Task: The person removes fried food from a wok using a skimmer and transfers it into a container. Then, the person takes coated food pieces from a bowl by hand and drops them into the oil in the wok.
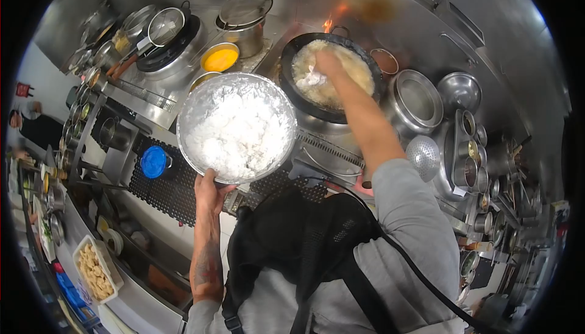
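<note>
My left hand [210,193] grips the near rim of a large metal bowl [197,101], thumb over the edge. White, powder-coated pieces [239,133] fill much of the bowl, which is held in front of the stove. Stretched out over a black wok [326,115], my right hand [329,62] has its fingers closed around a white floury piece [312,78]. Pale bubbling oil [353,78] fills the wok under that hand. What the piece is beneath its coating cannot be made out.
Flames [332,22] rise behind the wok. A perforated skimmer [423,158] and stacked metal bowls [418,99] stand right; a bowl of yellow liquid [220,59] and a pot with a strainer [245,14] stand left. A tray of pale pieces [96,272] sits lower left.
</note>
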Action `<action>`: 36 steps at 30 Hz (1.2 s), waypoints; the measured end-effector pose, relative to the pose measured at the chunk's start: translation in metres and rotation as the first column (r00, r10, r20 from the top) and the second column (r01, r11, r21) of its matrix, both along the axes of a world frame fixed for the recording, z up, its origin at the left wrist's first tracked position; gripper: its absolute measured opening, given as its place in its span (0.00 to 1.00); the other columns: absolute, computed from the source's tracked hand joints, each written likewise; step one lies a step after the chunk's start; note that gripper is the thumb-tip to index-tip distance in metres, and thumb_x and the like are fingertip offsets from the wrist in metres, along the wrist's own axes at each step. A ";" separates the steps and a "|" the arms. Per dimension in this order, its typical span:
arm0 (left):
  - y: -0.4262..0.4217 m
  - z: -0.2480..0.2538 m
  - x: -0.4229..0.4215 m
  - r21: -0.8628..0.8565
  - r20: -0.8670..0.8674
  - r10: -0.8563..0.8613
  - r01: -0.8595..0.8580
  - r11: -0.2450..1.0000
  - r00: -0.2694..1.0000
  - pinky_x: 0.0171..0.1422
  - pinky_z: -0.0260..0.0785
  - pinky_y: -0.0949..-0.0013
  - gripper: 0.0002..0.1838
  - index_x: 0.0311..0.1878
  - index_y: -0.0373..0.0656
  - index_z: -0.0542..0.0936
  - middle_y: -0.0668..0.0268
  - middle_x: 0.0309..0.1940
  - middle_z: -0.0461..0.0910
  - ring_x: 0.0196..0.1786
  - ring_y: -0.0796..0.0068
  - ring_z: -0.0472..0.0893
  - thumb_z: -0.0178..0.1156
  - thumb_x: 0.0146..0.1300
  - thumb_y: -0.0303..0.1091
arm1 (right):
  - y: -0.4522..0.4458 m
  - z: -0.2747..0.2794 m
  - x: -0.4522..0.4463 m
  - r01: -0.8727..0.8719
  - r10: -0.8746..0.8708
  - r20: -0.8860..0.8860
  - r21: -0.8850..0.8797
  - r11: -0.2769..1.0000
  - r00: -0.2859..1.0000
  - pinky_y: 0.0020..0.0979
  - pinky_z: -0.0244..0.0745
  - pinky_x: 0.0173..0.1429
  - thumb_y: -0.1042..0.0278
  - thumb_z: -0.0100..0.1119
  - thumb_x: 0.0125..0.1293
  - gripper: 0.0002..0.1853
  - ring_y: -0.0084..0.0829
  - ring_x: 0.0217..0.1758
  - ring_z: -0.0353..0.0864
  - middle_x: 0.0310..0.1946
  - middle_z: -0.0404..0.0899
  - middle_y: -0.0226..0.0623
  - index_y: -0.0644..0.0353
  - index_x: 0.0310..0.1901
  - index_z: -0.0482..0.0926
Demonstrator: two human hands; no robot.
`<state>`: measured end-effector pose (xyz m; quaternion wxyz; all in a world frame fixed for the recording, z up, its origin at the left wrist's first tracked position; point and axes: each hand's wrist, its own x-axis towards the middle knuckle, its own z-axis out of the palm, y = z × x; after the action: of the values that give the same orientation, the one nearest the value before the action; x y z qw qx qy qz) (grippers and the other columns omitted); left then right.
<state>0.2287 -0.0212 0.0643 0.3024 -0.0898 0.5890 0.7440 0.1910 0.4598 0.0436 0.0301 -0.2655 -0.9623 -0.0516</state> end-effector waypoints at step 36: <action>-0.016 -0.017 -0.035 0.160 0.048 -0.349 0.338 0.928 0.936 0.33 0.83 0.63 0.27 0.63 0.28 0.59 0.47 0.54 0.72 0.48 0.55 0.80 0.46 0.62 0.30 | -0.194 0.099 0.015 -0.303 0.154 -0.279 -0.637 0.709 0.948 0.34 0.79 0.42 0.68 0.69 0.45 0.19 0.36 0.37 0.84 0.36 0.84 0.43 0.59 0.43 0.83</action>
<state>0.1939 -0.0370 0.0476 0.4558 0.0096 0.5264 0.7177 0.2060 0.2657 0.1425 0.0372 -0.1403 -0.9325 0.3309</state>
